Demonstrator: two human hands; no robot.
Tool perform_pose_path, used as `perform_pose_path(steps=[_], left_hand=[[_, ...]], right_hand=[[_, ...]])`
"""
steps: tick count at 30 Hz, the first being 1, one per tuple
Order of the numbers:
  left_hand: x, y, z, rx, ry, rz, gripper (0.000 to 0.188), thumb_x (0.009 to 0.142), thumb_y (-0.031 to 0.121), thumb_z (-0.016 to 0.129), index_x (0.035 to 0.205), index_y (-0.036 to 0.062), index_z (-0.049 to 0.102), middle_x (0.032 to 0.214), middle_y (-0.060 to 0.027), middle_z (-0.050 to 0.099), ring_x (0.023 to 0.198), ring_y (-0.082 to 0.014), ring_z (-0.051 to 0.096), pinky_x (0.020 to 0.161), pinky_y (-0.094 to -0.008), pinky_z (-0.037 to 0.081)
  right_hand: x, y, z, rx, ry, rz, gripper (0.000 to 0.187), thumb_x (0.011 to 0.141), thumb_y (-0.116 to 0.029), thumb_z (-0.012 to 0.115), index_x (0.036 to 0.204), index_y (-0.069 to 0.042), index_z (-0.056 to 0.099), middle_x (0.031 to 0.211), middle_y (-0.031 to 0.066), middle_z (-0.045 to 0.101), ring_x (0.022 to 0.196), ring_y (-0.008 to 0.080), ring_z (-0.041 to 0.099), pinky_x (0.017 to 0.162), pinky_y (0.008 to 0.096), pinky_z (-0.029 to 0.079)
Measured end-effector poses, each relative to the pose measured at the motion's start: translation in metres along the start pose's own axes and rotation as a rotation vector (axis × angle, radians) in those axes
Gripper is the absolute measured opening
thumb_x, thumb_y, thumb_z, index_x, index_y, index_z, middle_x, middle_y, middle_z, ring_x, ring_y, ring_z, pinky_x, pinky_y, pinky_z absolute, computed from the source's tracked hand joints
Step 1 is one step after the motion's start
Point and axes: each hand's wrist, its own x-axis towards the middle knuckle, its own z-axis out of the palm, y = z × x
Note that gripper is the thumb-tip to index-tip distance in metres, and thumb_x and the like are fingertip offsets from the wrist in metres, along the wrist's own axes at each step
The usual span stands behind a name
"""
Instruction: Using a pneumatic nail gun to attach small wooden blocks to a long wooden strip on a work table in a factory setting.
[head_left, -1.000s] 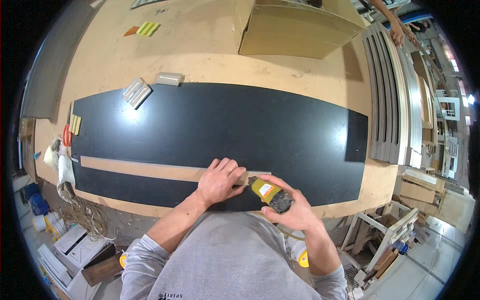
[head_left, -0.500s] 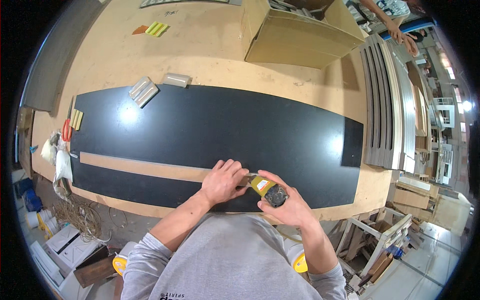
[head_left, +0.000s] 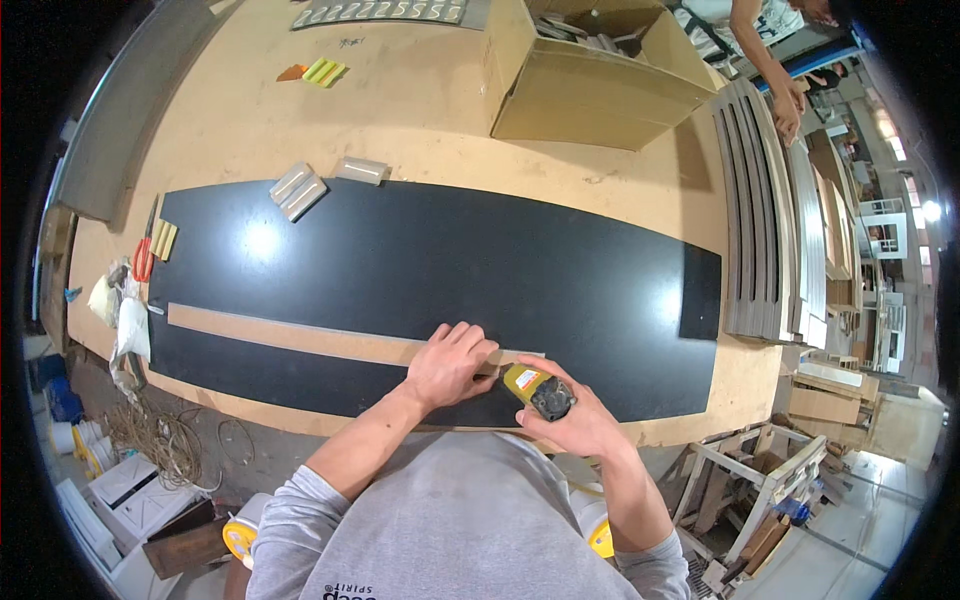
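One tan strip [head_left: 290, 334] takes centre stage, lying on the black panel [head_left: 430, 265] roughly in line with the near edge of the surface [head_left: 410, 120]! The left hand [head_left: 448, 368] comes over it, fingers bent across the top; whether they pinch the strip or only press it, I cannot tell. And the right hand [head_left: 585, 420] wraps firmly round a yellow power tool [head_left: 528, 380], dark end toward the near edge, front end by the strip's right part, though actual contact is hidden. Doing this well, I'd say, means pressing the strip flat so it cannot skid, holding the tool at one steady tilt, moving evenly, and minding those left fingers, so near the tool! Out by the left edge, red-handled scissors [head_left: 144, 260] lie well apart from the hands, while two grey blocks [head_left: 298, 192] sit at the panel's far rim.
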Motion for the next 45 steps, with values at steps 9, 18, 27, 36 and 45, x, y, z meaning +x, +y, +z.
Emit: perform_pose_path(steps=[9, 18, 27, 36, 45], left_hand=[[-0.004, 0.009, -0.015, 0.038, -0.091, -0.072, 0.06, 0.084, 0.036, 0.086, 0.133, 0.0096, 0.065, 0.125, -0.0085, 0.06, 0.122, -0.0281, 0.056, 0.107, -0.0455, 0.044], [-0.054, 0.005, -0.054, 0.191, 0.046, -0.19, 0.042, 0.083, 0.018, 0.087, 0.118, 0.0099, 0.066, 0.117, -0.0072, 0.059, 0.115, -0.0302, 0.058, 0.104, -0.0484, 0.042], [-0.097, 0.031, -0.012, 0.215, 0.221, -0.25, 0.025, 0.082, 0.023, 0.086, 0.094, 0.0146, 0.066, 0.101, -0.0039, 0.06, 0.103, -0.0281, 0.06, 0.092, -0.046, 0.044], [-0.166, 0.048, -0.006, -0.337, 0.561, -0.778, 0.019, 0.096, 0.022, 0.076, 0.102, 0.0046, 0.073, 0.102, -0.0115, 0.072, 0.099, -0.0302, 0.069, 0.087, -0.0422, 0.055], [-0.194, -0.013, -0.04, -1.665, 1.165, -0.986, 0.068, 0.108, 0.061, 0.05, 0.155, 0.0123, 0.041, 0.139, -0.0143, 0.062, 0.129, -0.0307, 0.062, 0.114, -0.0493, 0.046]], right_hand=[[0.014, 0.037, -0.017, -0.082, 0.567, -0.15, 0.077, 0.086, -0.021, 0.081, 0.157, -0.018, 0.05, 0.147, 0.0198, 0.057, 0.129, 0.046, 0.062, 0.109, 0.0484, 0.052], [0.032, 0.08, -0.003, -0.343, 0.591, -0.447, 0.061, 0.091, -0.024, 0.078, 0.148, -0.013, 0.06, 0.146, 0.0129, 0.057, 0.138, 0.0376, 0.051, 0.116, 0.0515, 0.042], [0.053, 0.094, 0.04, -0.532, 0.369, -0.519, 0.065, 0.087, -0.028, 0.083, 0.147, -0.019, 0.062, 0.145, 0.0075, 0.057, 0.138, 0.0329, 0.051, 0.113, 0.0512, 0.045], [0.06, 0.108, 0.037, -0.516, 0.508, -0.623, 0.043, 0.073, -0.025, 0.088, 0.114, -0.018, 0.077, 0.115, 0.0052, 0.068, 0.117, 0.0317, 0.061, 0.1, 0.0474, 0.049], [-0.029, 0.104, 0.043, -0.442, 0.334, -0.688, 0.048, 0.071, -0.027, 0.093, 0.113, -0.013, 0.075, 0.11, 0.0101, 0.068, 0.108, 0.0338, 0.064, 0.095, 0.0465, 0.05]])
